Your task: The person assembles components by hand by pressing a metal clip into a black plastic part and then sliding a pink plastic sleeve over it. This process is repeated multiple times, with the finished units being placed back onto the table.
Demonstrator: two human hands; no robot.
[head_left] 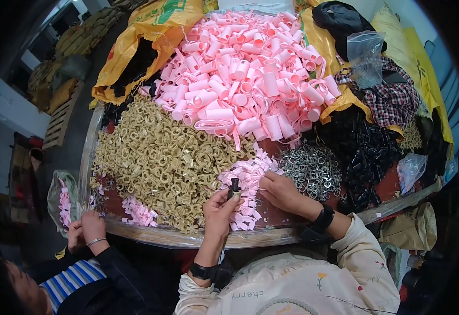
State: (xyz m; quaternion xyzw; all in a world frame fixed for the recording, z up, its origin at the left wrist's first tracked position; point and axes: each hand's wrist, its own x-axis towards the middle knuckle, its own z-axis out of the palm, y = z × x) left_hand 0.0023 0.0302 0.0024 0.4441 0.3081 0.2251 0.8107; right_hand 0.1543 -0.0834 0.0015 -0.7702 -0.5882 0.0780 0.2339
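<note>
My left hand (219, 212) pinches a small black plastic part (233, 187) upright between thumb and fingers, above the near edge of the table. A pale bit shows by the thumb tip, too small to name. My right hand (283, 193) is over the right side of a heap of small light-pink plastic pieces (245, 177). Its fingers are drawn together, and whatever they hold is hidden. Just beyond this hand lies a pile of silvery metal rings or buckles (311, 169). Left of my left hand spreads a big heap of beige ring-shaped plastic parts (161, 157).
Pink plastic tubes with straps (245, 73) form a tall mound at the back. Black plastic parts (363, 152) lie at the right, near a checked cloth (392, 97). Yellow woven sacks (135, 58) flank the mound. Another person's hands (88, 231) are at the table's left edge.
</note>
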